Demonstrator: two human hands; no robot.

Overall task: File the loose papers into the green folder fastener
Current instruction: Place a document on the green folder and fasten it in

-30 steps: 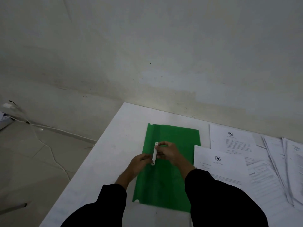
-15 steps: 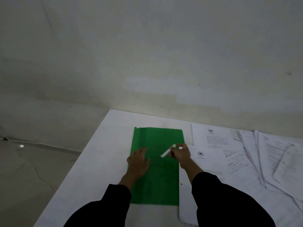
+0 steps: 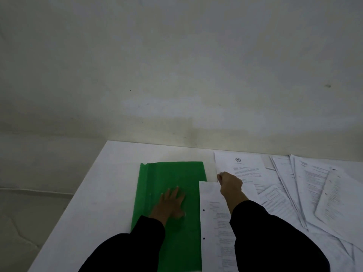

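The green folder (image 3: 172,173) lies flat on the white table (image 3: 110,183), its long side running away from me. My left hand (image 3: 170,203) rests palm down on the folder's middle with fingers spread. My right hand (image 3: 230,185) is just right of the folder, over the papers, fingers pinched together. Only a small pale bit shows at its fingertips, which looks like the white fastener strip (image 3: 218,176). A punched sheet (image 3: 212,222) lies along the folder's right edge, partly under my right sleeve.
Loose printed sheets spread over the table's right side: one with a star emblem (image 3: 241,163) at the back and a fanned pile (image 3: 314,189) further right. The table's left edge runs diagonally above the floor (image 3: 29,222). A wall stands right behind the table.
My right hand carried the white strip off the folder, rightward to the papers. My left hand slid onto the folder's middle and lies flat. The view has shifted right.
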